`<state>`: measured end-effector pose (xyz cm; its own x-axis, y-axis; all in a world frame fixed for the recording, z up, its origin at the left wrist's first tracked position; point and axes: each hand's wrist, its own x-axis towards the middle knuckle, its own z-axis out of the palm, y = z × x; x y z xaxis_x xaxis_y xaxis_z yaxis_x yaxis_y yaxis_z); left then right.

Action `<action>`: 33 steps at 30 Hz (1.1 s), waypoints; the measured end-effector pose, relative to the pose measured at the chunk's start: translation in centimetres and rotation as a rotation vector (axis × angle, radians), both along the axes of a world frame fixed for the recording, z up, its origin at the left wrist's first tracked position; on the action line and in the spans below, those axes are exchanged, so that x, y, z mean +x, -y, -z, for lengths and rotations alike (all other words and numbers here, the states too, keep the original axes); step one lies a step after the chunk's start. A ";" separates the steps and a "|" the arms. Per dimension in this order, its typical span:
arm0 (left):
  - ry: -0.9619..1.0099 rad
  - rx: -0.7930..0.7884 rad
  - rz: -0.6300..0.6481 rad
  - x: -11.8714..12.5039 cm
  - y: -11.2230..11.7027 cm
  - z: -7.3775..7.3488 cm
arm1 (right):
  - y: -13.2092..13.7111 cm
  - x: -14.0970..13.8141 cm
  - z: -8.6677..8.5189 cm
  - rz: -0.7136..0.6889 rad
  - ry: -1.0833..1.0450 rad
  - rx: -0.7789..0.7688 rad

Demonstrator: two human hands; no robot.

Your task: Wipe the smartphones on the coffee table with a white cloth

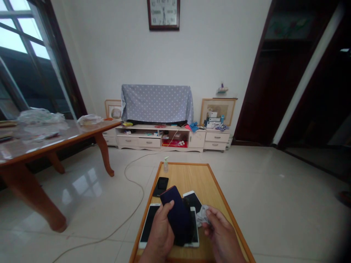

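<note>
1. The left hand (pixel 160 230) is closed around a dark navy phone (pixel 177 215), gripping it by the lower part. The phone stands tilted above the bench (pixel 192 179), with its upper end leaning away from the person.
2. The right hand (pixel 223 233) is partly closed, with its fingers pinching a crumpled white cloth (pixel 203 215). The cloth sits just beside the navy phone, and the two hands are close together over the near half of the bench.
3. A white-framed phone (pixel 194 228) lies directly below the navy phone near the bench's near edge, mostly hidden by that phone and the left hand.
4. A second white-framed phone (pixel 148 223) lies screen up near the left edge, close to the near left corner, with the left hand overlapping its lower right side.
5. A third white phone (pixel 192 201) lies toward the middle of the bench, just behind the navy phone and cloth.
6. A black phone (pixel 161 185) lies near the left edge, further from the person.
7. A small clear pump bottle (pixel 166 165) stands upright by the far edge, close to the far left corner.
8. A pale cable (pixel 131 182) runs across the tiled floor to the left of the bench.
</note>
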<state>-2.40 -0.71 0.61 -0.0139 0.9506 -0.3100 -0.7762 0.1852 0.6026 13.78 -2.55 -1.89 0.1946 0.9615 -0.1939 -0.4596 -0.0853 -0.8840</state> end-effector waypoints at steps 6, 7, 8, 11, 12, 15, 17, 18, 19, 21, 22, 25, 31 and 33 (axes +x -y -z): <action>-0.235 0.132 0.074 0.8 1.1 -0.4 | -0.6 -1.1 -2.1 -0.023 -0.019 0.060; -0.297 0.169 0.088 0.9 1.3 -0.4 | -0.8 -1.2 -2.7 -0.014 -0.011 0.081; -0.365 0.211 0.099 1.0 1.4 -0.5 | -1.0 -1.2 -3.3 -0.007 -0.004 0.103; -0.601 0.336 0.062 1.0 1.5 -0.4 | -1.5 -1.4 -4.9 0.004 0.035 0.157; -0.683 0.376 0.039 0.9 1.5 -0.2 | -1.7 -1.6 -5.3 0.005 0.056 0.174; -0.884 0.488 0.029 0.8 1.3 0.4 | -2.1 -2.1 -6.0 -0.020 0.128 0.223; -0.983 0.543 0.051 0.7 1.1 0.9 | -2.2 -2.4 -6.1 -0.066 0.187 0.248; -1.026 0.563 0.057 0.6 1.0 1.1 | -2.1 -2.5 -6.1 -0.094 0.223 0.253; -1.060 0.584 0.058 0.6 0.9 1.3 | -2.0 -2.6 -6.0 -0.119 0.266 0.259; -1.103 0.630 0.057 0.4 0.7 1.7 | -1.4 -2.9 -5.9 -0.137 0.383 0.295; -1.111 0.654 0.050 0.3 0.7 1.9 | -1.1 -3.1 -5.8 -0.140 0.458 0.334; -1.103 0.715 0.016 0.0 0.5 2.4 | 0.0 -3.6 -5.5 -0.140 0.684 0.502; -1.205 0.771 0.028 0.1 0.9 2.1 | -0.9 -2.4 -5.3 -0.099 0.678 0.429; -1.239 0.769 0.047 0.3 1.0 1.8 | -1.5 -1.8 -5.4 -0.087 0.619 0.363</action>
<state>-2.08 -1.73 -1.23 0.1462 0.8801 0.4517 0.3006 -0.4746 0.8273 12.02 -1.04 3.53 0.0852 0.9614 0.2616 0.1295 0.2496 -0.9596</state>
